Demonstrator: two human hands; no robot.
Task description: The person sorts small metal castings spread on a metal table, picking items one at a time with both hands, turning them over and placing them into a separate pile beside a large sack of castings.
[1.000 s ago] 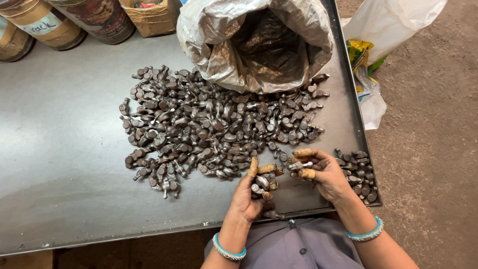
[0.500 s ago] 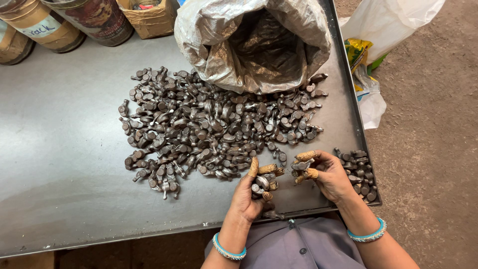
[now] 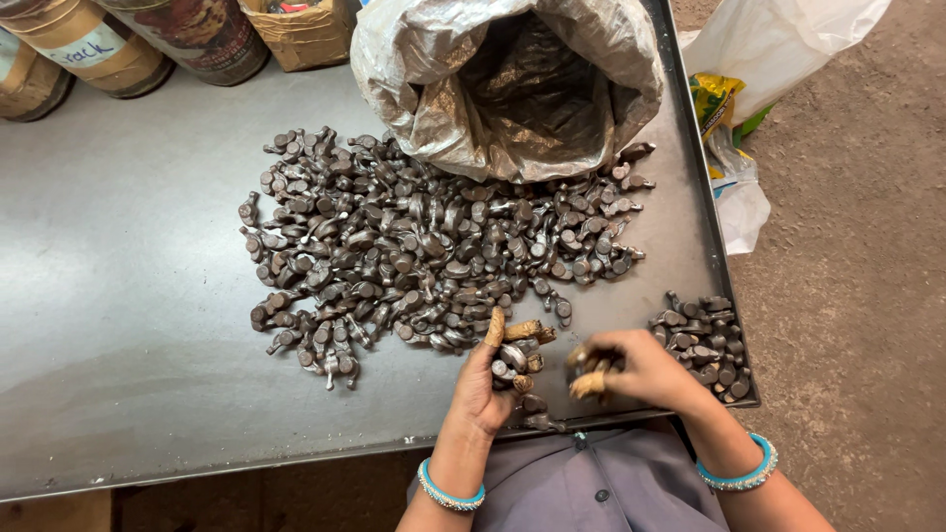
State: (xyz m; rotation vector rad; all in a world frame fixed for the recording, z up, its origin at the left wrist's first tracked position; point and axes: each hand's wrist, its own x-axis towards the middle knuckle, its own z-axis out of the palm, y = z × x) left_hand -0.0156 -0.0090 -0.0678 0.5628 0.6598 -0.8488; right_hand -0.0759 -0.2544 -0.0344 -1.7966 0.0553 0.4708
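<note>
We work at the near edge of a grey metal table [image 3: 128,325], seen from the head camera. Our left hand [image 3: 488,379] sits at about 6 o'clock from the large heap of small dark metal parts [image 3: 424,256], palm up and fingers curled, cupping a few of those parts [image 3: 514,360]. Our right hand [image 3: 636,369] lies just beside it at 3 o'clock, its fingertips pinched together on one small part [image 3: 581,357] held between the two hands. The fingertips of both hands carry tan wrappings. A smaller pile of the same parts [image 3: 705,345] rests at 3 o'clock from the right hand, near the table's right rim. At 12 o'clock from the heap, a crumpled silver-grey bag [image 3: 434,89] lies open on its side, its mouth touching the heap. Cylindrical tins [image 3: 118,44] stand at 10 o'clock along the far edge. A white plastic bag [image 3: 778,49] lies on the dirt floor [image 3: 867,296] at 2 o'clock, off the table.
</note>
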